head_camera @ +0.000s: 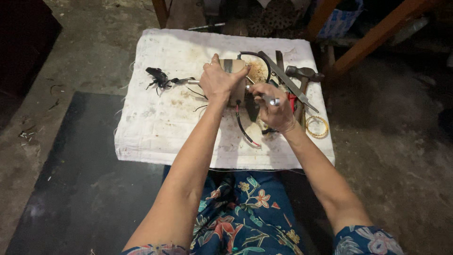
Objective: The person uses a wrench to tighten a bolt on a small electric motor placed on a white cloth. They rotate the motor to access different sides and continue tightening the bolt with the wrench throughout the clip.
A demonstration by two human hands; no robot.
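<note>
While my left hand [218,81] gripped the tan block [234,80] near the cloth's [155,127] far edge | right hand [273,111] closed around a silver tool [270,99] | hammer [304,75] by right edge

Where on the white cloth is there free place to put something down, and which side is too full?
The white cloth is bare along its left and near-left part, bordered by the black tangled wire piece above and the left hand. The right side is crowded: right hand, steel-headed hammer, long flat metal file and golden ring.
</note>
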